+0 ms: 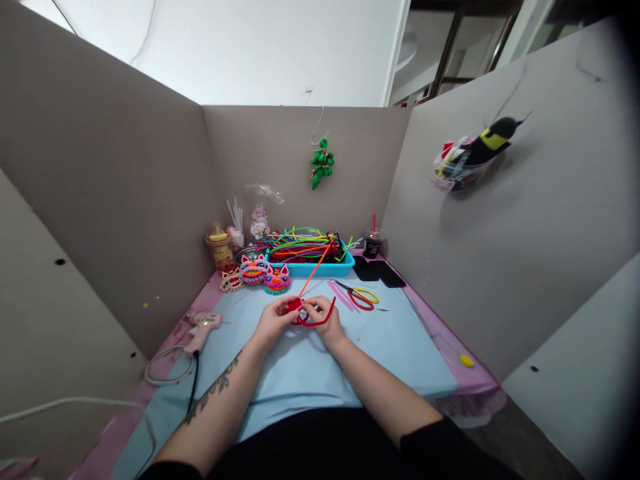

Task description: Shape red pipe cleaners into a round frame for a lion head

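Both hands meet over the middle of the blue cloth. My left hand (276, 317) is closed on a small red pipe-cleaner piece (295, 305). Fingers of my right hand (324, 320) pinch a red pipe cleaner (332, 309) that loops below the piece and bends up at the right. An orange pipe cleaner (314, 272) sticks up from between the hands toward the tray. Just beyond my right hand lie yellow-and-red-handled scissors (361, 300) and some pink strips (342, 293). Exactly how the red parts join is hidden by my fingers.
A blue tray (310, 269) full of colourful pipe cleaners stands at the back. Finished animal heads (254, 269) sit left of it. A pink glue gun (204, 333) with its cord lies at left. Phones (389, 273) and a drink cup (373, 245) are back right.
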The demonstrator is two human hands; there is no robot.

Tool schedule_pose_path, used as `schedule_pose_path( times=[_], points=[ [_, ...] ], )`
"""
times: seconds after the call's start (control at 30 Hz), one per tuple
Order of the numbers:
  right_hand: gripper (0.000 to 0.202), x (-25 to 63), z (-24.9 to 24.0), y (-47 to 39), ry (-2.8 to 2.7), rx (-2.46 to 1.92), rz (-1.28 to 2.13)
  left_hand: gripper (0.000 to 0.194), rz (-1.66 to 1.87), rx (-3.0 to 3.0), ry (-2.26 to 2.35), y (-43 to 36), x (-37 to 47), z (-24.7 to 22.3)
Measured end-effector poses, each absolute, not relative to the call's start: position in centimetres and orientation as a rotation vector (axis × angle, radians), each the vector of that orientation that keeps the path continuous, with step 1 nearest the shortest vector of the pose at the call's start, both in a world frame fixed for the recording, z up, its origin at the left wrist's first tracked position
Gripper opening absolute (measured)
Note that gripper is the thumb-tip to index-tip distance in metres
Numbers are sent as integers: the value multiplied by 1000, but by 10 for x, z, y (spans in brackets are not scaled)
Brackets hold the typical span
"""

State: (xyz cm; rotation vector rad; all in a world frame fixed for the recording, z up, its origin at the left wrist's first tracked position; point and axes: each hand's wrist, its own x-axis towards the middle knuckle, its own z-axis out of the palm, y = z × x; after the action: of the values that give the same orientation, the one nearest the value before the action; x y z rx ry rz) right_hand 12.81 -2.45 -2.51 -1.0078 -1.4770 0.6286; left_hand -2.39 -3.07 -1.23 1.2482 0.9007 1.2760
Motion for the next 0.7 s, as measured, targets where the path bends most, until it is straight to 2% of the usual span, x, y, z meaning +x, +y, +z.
schedule_pose_path(
  times=[0.53, 0.7],
  points=[
    [11, 120, -22, -35, -1474, -1054, 584, 52, 1251, 1237, 874, -32, -24, -11],
    [11, 121, -25, -32, -1445, -993, 685, 52, 1238, 1216, 848, -32, -25, -12]
  ],
)
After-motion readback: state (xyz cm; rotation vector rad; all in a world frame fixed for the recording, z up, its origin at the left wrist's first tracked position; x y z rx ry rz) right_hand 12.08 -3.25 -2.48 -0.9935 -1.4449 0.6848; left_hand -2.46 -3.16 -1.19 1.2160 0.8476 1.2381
